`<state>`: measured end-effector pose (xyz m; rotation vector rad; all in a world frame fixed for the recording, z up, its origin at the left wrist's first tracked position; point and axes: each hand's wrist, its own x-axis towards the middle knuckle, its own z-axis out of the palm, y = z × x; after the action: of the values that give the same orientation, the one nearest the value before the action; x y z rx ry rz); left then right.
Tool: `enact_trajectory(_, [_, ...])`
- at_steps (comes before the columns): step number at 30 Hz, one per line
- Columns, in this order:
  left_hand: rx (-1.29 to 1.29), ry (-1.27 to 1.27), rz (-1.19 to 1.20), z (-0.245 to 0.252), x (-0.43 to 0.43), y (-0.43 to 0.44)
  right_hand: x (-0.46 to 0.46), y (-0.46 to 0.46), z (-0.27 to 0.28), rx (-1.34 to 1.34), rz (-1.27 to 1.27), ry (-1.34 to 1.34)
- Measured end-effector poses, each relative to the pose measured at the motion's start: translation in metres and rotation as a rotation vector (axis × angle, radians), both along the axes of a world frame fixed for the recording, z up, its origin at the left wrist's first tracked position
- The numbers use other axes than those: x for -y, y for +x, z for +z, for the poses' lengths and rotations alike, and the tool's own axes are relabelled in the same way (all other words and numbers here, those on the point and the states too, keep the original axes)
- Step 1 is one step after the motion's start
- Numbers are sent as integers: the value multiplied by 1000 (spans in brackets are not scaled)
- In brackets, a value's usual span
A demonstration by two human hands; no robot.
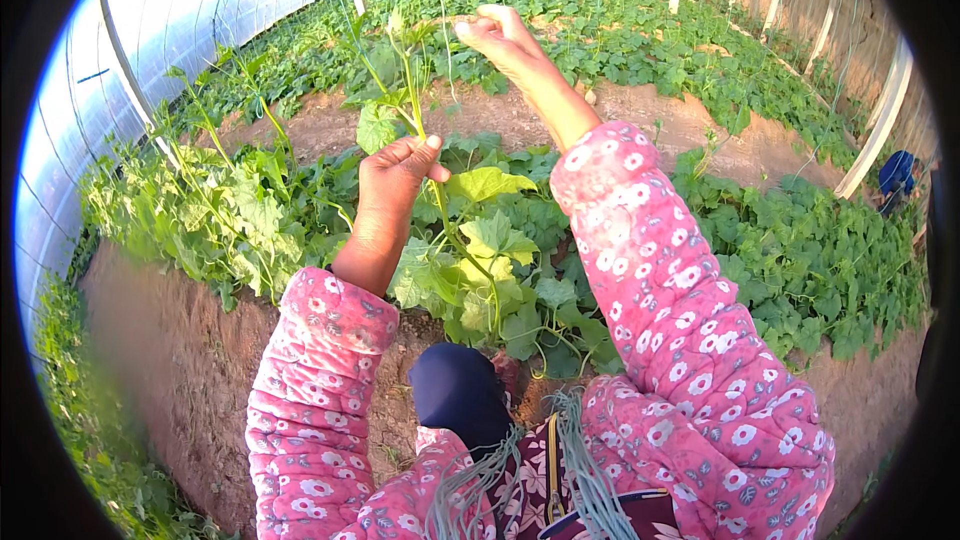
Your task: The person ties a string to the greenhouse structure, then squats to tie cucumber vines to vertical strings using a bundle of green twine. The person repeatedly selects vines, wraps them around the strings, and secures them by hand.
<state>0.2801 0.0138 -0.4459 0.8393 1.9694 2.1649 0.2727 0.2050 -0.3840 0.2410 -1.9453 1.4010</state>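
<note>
My left hand [397, 176] pinches the green stem of a climbing vine [415, 94], likely a cucumber plant, between thumb and fingers. The vine's leafy tip rises above this hand, and its lower stem [480, 266] curves down among broad leaves. Higher and to the right, my right hand [499, 34] is raised with its fingers curled together. Just left of those fingertips hangs a thin pale string [448, 52]. Whether the fingers hold it or any other thin strand is too small to tell. Bundles of blue-grey twine [581, 457] hang at my waist.
Leafy vines [810, 255] spread along the row on both sides. Bare soil paths [630, 116] run beyond and below this row. White posts [877, 120] and hanging strings stand on the right, plastic greenhouse film [67, 112] on the left. A dark blue object [896, 172] lies far right.
</note>
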Motion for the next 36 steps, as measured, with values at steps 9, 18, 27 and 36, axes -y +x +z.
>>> enact_trajectory(9, [121, -93, -136, 41, 2, -28, 16, 12, -18, -251, 423, -779])
enact_trajectory(18, [-180, -193, -248, 86, -67, -35, -10, 84, -14, -582, -341, 833])
enact_trajectory(27, [-527, -303, -222, 98, -90, 9, -63, 112, 14, -46, -162, 877])
enact_trajectory(36, [-218, -52, -184, 94, -100, 38, -82, 110, 26, 49, -6, 408])
